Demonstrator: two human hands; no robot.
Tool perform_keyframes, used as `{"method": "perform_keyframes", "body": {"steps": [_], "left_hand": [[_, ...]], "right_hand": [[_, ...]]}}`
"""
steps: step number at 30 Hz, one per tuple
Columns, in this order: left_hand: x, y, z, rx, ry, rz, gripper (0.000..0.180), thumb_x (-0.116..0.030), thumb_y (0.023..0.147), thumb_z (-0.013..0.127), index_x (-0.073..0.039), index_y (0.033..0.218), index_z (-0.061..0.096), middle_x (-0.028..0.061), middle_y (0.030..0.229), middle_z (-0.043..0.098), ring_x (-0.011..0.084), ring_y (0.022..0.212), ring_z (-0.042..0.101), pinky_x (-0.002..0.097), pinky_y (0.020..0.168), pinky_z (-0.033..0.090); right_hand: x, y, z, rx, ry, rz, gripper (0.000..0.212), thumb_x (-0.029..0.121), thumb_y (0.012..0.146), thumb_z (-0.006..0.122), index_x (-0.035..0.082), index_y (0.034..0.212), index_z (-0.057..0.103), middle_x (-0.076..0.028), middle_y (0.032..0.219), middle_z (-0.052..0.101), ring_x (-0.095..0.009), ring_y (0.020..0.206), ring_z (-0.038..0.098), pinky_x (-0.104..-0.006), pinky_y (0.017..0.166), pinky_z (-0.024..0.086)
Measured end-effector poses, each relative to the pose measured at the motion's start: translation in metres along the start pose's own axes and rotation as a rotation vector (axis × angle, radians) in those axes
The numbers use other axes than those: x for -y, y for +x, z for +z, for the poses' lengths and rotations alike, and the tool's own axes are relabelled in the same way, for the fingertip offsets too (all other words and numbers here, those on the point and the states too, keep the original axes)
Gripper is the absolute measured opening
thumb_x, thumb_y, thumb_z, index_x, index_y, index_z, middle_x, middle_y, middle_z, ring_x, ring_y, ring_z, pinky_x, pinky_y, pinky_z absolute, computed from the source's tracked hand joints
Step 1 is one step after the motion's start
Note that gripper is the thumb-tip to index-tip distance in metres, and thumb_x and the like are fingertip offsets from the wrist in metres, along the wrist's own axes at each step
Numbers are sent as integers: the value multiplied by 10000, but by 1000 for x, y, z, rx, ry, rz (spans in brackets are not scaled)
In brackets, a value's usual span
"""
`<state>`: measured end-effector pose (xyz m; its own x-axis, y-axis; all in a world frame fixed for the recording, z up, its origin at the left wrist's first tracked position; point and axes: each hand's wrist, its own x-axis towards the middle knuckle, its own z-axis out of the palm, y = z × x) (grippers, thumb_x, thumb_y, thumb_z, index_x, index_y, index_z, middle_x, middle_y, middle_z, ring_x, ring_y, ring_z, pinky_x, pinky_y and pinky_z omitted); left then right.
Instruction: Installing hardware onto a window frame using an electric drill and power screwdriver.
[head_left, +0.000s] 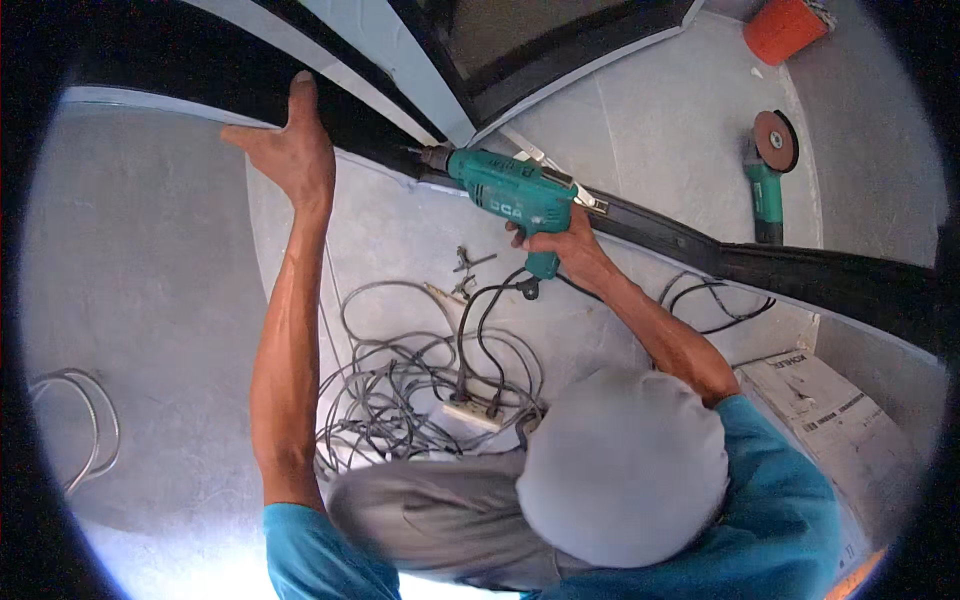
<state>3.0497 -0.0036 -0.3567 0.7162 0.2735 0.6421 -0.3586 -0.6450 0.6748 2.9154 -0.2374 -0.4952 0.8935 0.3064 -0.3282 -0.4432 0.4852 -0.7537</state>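
Note:
My right hand (pixel 575 248) is wrapped round the handle of a green power drill (pixel 510 185), finger by the trigger. The drill lies level, its chuck and bit pointing left at a long black frame bar (pixel 375 145). Whether the bit touches the bar I cannot tell. Farther left along the bar, my left hand (pixel 297 160) presses against its edge with thumb and a finger spread apart; the other fingers are hidden. Behind the drill, a silver metal tool (pixel 535 150) shows partly. The drill's black cord (pixel 470 325) drops to a pale socket strip (pixel 472 412).
Tangled grey cable (pixel 385 400) covers the floor before my knees. Small metal pieces (pixel 465 262) lie below the drill. An angle grinder (pixel 768 190) and a red bucket (pixel 782 32) stand far right, a cardboard box (pixel 815 400) nearer. A coiled hose (pixel 95 430) lies left.

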Motion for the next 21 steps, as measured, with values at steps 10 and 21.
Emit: {"method": "perform_keyframes", "body": {"steps": [10, 21], "left_hand": [[60, 13, -5, -62, 169, 326, 384, -343, 865, 589, 3, 1028, 621, 125, 973, 408, 203, 873, 377, 377, 870, 275], [14, 5, -11, 80, 179, 177, 562, -362, 803, 668, 37, 1139, 462, 152, 1057, 415, 266, 1000, 410, 403, 956, 263]], "right_hand": [[-7, 7, -9, 34, 72, 55, 455, -23, 683, 640, 1, 1125, 529, -146, 936, 626, -241, 787, 634, -359, 701, 522], [17, 18, -23, 177, 52, 141, 588, 33, 655, 678, 1, 1209, 484, -169, 994, 624, -236, 841, 637, -361, 701, 520]]}}
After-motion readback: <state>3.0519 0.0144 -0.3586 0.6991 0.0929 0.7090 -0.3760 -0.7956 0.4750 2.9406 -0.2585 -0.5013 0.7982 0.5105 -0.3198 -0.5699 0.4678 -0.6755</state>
